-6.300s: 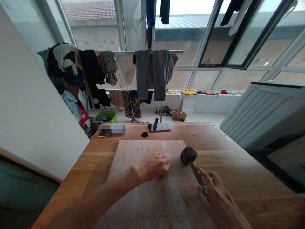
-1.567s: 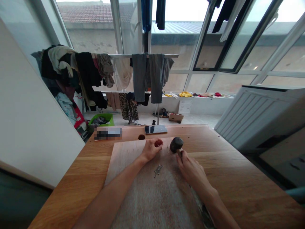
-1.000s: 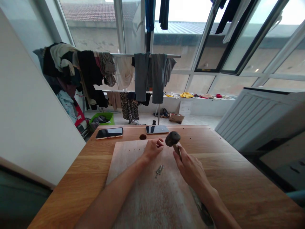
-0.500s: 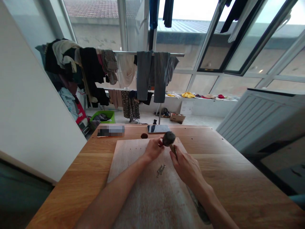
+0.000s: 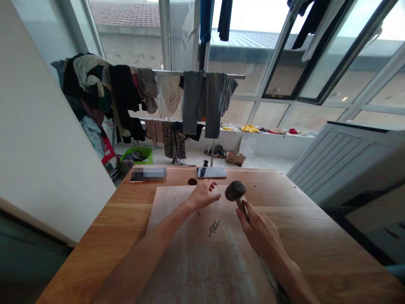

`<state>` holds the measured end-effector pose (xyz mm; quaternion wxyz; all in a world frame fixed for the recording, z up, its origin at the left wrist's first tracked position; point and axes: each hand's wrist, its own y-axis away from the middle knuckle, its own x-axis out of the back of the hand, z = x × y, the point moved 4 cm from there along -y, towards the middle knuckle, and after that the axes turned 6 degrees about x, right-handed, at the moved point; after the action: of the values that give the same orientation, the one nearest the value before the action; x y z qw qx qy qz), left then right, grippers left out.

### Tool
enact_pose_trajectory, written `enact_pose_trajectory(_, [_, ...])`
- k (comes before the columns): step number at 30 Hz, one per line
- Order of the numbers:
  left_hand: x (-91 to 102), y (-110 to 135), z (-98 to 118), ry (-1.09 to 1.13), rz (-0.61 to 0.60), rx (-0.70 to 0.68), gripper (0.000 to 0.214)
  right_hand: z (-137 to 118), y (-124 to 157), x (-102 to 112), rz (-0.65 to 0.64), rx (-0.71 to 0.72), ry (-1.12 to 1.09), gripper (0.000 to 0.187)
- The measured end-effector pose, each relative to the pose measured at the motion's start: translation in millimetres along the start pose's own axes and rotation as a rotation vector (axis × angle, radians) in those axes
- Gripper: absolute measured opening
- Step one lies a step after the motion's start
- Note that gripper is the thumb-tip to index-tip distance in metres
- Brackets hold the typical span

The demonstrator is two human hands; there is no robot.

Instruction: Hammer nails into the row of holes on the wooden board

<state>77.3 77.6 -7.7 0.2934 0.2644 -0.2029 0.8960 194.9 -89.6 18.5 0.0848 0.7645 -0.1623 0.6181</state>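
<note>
My right hand (image 5: 261, 230) grips the wooden handle of a mallet with a dark rounded head (image 5: 235, 191), held just above the far part of a pale wooden board (image 5: 177, 261). My left hand (image 5: 204, 194) hovers over the board's far edge with fingers spread and nothing in them. A single nail (image 5: 198, 212) lies on the board below that hand. A small cluster of nails (image 5: 214, 226) lies between my two hands.
The board rests on a wooden table (image 5: 332, 249) with a round hole (image 5: 192, 181). Two phones (image 5: 211, 172) (image 5: 148, 174) lie at the table's far edge. Beyond stand a loaded clothes rack (image 5: 196, 76), a green basket (image 5: 139, 155), windows, a white panel (image 5: 344, 156).
My left hand has let go of what it pinched and opened, and a nail now lies loose under it. The mallet has swung back to the right, away from that hand.
</note>
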Motion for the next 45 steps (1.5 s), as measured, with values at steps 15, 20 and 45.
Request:
enact_pose_trajectory(15, [9.5,61.0,22.0,-0.637,-0.215,-0.015,0.032,24.7,27.1,-27.8,-0.067,-0.02,0.036,0.044])
enact_pose_trajectory(20, [7.4,43.0,17.2,-0.551,-0.225,-0.071,0.021,26.9,26.3,-30.5,-0.056,-0.01,0.088,0.043])
enact_pose_trajectory(45, [2.2,8.3,-27.5,0.016,0.025,-0.063,0.007,21.4,29.6,-23.8,-0.013,0.035,0.02,0.042])
